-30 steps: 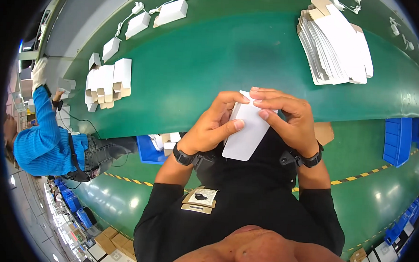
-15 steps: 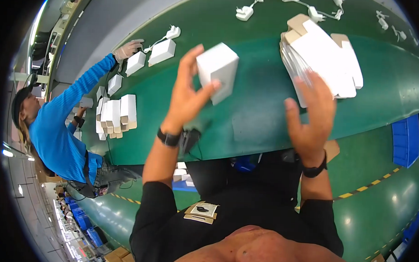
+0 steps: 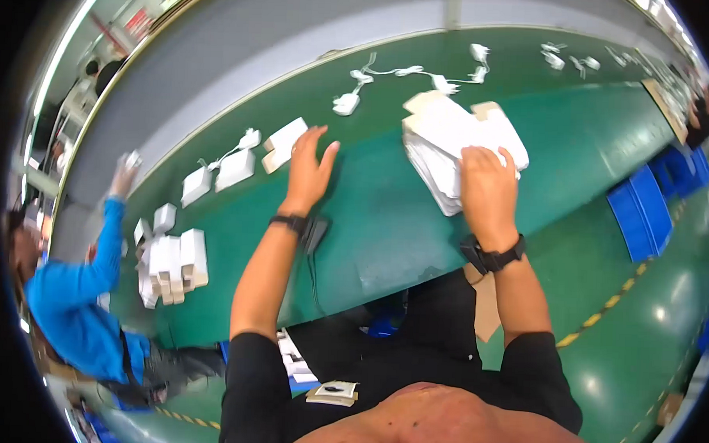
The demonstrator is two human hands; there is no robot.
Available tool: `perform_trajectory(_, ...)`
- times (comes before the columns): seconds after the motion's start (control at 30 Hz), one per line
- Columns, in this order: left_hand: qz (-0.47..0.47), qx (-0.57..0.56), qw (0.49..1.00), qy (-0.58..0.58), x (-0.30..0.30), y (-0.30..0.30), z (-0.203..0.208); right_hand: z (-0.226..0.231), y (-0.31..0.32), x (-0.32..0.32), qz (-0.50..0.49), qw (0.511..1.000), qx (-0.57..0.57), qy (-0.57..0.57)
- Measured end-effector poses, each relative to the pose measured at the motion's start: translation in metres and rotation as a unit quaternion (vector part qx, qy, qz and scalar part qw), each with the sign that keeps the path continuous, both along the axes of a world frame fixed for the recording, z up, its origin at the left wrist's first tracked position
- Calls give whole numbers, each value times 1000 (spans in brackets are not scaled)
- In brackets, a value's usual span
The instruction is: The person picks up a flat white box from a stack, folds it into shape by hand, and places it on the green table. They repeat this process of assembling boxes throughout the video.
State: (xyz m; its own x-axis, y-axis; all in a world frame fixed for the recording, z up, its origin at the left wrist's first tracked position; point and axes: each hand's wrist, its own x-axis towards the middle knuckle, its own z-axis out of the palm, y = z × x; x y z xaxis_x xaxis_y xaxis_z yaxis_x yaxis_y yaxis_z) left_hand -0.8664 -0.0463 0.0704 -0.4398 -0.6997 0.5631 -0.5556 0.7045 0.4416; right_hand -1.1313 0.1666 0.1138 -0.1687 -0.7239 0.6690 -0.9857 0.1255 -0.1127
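My left hand (image 3: 311,171) is open, with fingers apart, just right of a white box (image 3: 287,138) with a tan inner flap showing. Whether its fingertips touch that box I cannot tell. On the right, my right hand (image 3: 490,196) bends its fingers over the near edge of a flattened white carton (image 3: 450,122), the uppermost of a stack. Its fingers look closed on the carton edge, partly hiding it. Black bands circle both wrists.
White boxes (image 3: 236,169) and chargers with cables (image 3: 346,104) line the far side of the green table (image 3: 370,230). More boxes (image 3: 177,262) are piled at left, near a co-worker in blue (image 3: 78,298). A black device (image 3: 315,234) lies by my left wrist; blue bins (image 3: 640,212) stand right.
My left hand has let go of the white box, which now rests on the table. My right hand has come down onto the carton stack. The co-worker's raised arm has moved; my view has shifted.
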Motion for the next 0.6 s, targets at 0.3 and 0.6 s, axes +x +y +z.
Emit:
perform_trajectory(0.3, -242, 402, 848, 247, -5, 185, 64, 32, 22, 22, 40, 994, -97, -9)
perform_trajectory(0.6, -212, 386, 757, 483, 31, 228, 59, 20, 84, 162, 381, 878, -55, -285)
